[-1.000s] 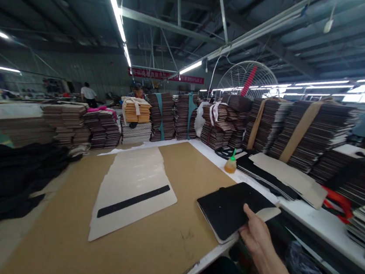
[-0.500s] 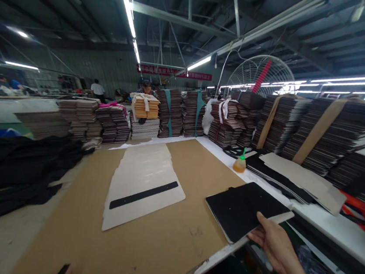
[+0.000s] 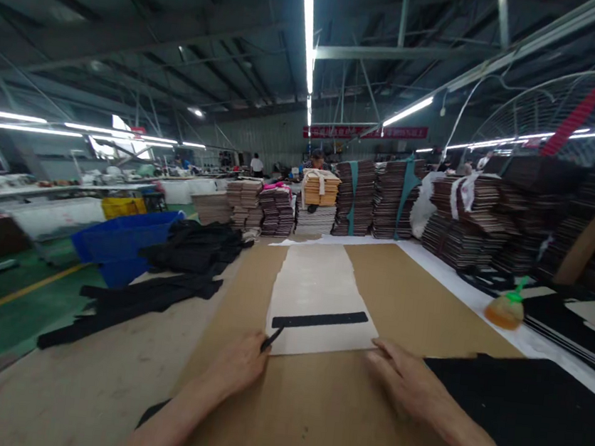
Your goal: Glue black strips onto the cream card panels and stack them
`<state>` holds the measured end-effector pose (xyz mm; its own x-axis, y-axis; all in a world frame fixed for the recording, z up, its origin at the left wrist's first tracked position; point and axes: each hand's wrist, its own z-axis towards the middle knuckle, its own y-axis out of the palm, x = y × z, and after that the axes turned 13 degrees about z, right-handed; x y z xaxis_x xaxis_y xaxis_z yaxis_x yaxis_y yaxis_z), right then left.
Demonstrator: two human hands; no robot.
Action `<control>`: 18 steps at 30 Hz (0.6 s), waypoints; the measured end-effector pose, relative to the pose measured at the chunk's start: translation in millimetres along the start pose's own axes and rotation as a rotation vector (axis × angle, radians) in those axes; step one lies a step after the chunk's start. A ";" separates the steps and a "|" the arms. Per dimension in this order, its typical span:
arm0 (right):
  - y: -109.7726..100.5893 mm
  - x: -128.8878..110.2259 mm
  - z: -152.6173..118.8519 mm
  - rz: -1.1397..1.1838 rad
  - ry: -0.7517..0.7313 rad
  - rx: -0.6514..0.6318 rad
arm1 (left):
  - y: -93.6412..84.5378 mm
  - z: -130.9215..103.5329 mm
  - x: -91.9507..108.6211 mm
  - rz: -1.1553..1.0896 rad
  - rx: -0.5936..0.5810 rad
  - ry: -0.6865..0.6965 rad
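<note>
Fanned cream sheets (image 3: 318, 275) lie in a row on the brown board in front of me, a black strip (image 3: 321, 319) across the nearest one. My left hand (image 3: 241, 363) is closed around a thin dark pointed tool (image 3: 272, 339) at the near left corner of that sheet; its exact kind is unclear. At the near right corner, my right hand (image 3: 401, 374) has its fingers stretched out, their tips at the sheet's edge. To the right, partly behind my right forearm, lies a flat black panel (image 3: 533, 414).
The brown board (image 3: 402, 292) covers the table. An orange bottle with a green nozzle (image 3: 507, 308) stands at right. Stacked dark panels (image 3: 354, 201) line the back. Black fabric (image 3: 192, 247) and a blue bin (image 3: 118, 238) are left; a person (image 3: 316, 159) is behind the stacks.
My right hand has let go of the black panel and moved left to the cream sheet. My left hand has come up with the dark tool. The view has swung left.
</note>
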<state>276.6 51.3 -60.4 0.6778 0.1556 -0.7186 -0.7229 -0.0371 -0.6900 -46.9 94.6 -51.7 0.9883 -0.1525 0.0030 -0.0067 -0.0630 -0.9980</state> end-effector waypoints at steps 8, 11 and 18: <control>34.4 11.3 21.0 -0.167 -0.091 -0.001 | 11.8 -24.9 8.8 0.001 0.016 0.002; 53.1 29.3 -28.5 -0.220 -0.169 0.043 | 17.9 -71.7 -2.8 -0.016 -0.030 0.017; 74.0 73.4 -114.7 -0.327 -0.609 0.370 | 11.8 -185.3 -13.6 -0.129 -0.130 -0.057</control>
<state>288.2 -53.3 -174.2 0.7490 0.6194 -0.2355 -0.5691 0.4192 -0.7074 -88.7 -86.8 -51.8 0.9893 -0.0786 0.1230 0.1046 -0.2057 -0.9730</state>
